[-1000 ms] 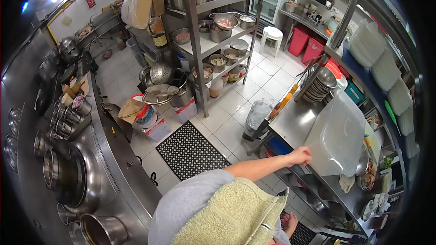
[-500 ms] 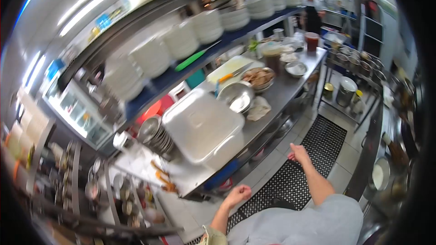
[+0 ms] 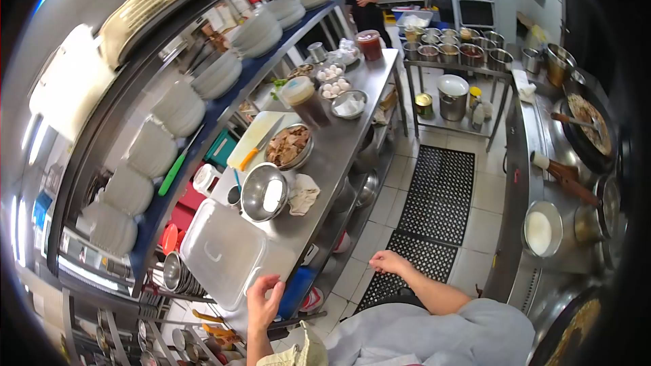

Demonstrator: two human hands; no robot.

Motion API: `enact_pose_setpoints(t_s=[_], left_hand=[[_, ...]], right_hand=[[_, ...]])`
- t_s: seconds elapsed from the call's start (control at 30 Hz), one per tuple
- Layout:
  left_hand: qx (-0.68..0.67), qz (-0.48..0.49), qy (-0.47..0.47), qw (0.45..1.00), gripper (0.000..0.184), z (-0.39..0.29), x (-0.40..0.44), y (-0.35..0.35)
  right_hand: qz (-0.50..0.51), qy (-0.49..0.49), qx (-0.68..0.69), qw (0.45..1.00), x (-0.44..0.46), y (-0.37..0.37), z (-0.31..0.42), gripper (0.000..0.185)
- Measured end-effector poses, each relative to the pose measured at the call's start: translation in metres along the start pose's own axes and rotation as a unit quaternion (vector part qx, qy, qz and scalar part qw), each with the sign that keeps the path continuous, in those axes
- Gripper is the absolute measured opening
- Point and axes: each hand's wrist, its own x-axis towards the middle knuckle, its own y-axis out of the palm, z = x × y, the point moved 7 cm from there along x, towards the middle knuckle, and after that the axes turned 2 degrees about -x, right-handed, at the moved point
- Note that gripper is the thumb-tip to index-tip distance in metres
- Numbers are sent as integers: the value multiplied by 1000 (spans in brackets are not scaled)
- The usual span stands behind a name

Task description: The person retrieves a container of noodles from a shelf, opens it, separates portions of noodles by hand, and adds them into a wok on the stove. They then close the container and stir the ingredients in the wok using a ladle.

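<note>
My left hand is raised by the near corner of a large lidded plastic tub, its thumb and fingers apart and nothing in it. Whether it touches the tub, I cannot tell. Over the floor mat, away from the worktable, hangs my right hand, empty, its fingers loosely bent. Beyond the tub on the steel worktable stand a metal bowl, a crumpled cloth and a bowl of sliced cooked meat. An orange-handled knife lies on a cutting board.
Stacked plates line the shelf above the table. Black mats cover the aisle floor. On the right, a stove holds a pot of white liquid and a wok. A co-worker stands at the far end.
My view has swung right, showing more of the stove. My left hand has come up beside the tub's corner. My right hand sits lower and further left in view, its fingers more bent.
</note>
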Motion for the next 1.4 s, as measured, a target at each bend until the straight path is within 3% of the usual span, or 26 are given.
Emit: enact_pose_setpoints(t_s=[0.1,0.17,0.23,0.27,0.3,0.37,0.4,0.43,0.5,0.57,0.63,0.7,0.73,0.83,0.87,0.97,1.0,1.1,1.13,1.17,1.2,1.23,1.27,1.3,1.33,1.4], left_hand=[[-51,114,-42,991,19,-2,-12,27],[5,226,54,973,20,-12,-22,53],[-63,287,-208,933,27,6,-52,63],[-3,309,-112,944,25,-11,-55,60],[-61,272,-132,951,21,7,-67,55],[5,266,-67,961,15,51,-85,42],[34,194,77,977,12,65,-96,32],[39,211,48,976,17,72,-99,21],[55,179,137,973,18,65,-95,0],[74,162,199,964,13,35,-88,-23],[59,157,181,969,11,9,-85,-41],[15,153,201,967,11,5,-83,-42],[-3,164,185,969,11,3,-83,-36],[-77,193,128,970,8,25,-86,8],[-42,220,182,958,9,25,-84,29],[35,343,216,913,11,-5,-79,96],[29,370,176,912,12,-8,-73,115],[34,371,248,894,14,-27,-42,168],[51,390,225,891,15,-34,-30,187],[42,395,262,879,14,-49,-19,204],[34,414,260,872,14,-53,-8,224],[66,426,275,860,16,-62,3,242],[65,425,307,849,16,-77,12,255],[64,457,311,831,18,-87,23,270],[43,471,309,826,19,-91,36,285],[27,487,332,807,20,-98,65,317]], right_hand=[[-53,34,-23,998,7,-12,-17,30],[-63,15,16,998,7,-7,-9,25],[-47,-1,-4,999,19,11,-5,23],[-40,-1,-7,999,24,25,-4,23],[-34,-22,-1,999,26,37,7,22],[-22,-51,-7,998,17,64,53,21],[-86,-213,-39,973,-14,70,127,18],[-145,-366,-63,917,-48,82,190,15],[-112,-438,-64,890,-72,118,259,19],[-184,-614,-163,750,-92,152,312,29],[-122,-635,-183,741,-88,180,329,37],[-135,-644,-155,737,-101,185,328,38],[-176,-622,-158,746,-112,173,322,38],[-125,-519,-93,840,-118,126,297,37],[-138,-480,-81,863,-115,99,284,37],[-229,-383,-21,895,-120,0,254,34],[-287,-407,10,867,-126,-38,251,31],[-417,-425,51,802,-167,-143,247,27],[-434,-423,74,792,-181,-177,242,26],[-444,-421,97,785,-192,-211,236,25],[-433,-396,196,786,-196,-246,219,25],[-504,-422,174,733,-214,-277,210,22],[-502,-378,284,724,-216,-312,189,23],[-602,-305,214,706,-237,-333,185,25],[-635,-295,211,682,-242,-366,167,27],[-625,-363,339,602,-236,-454,106,29]])
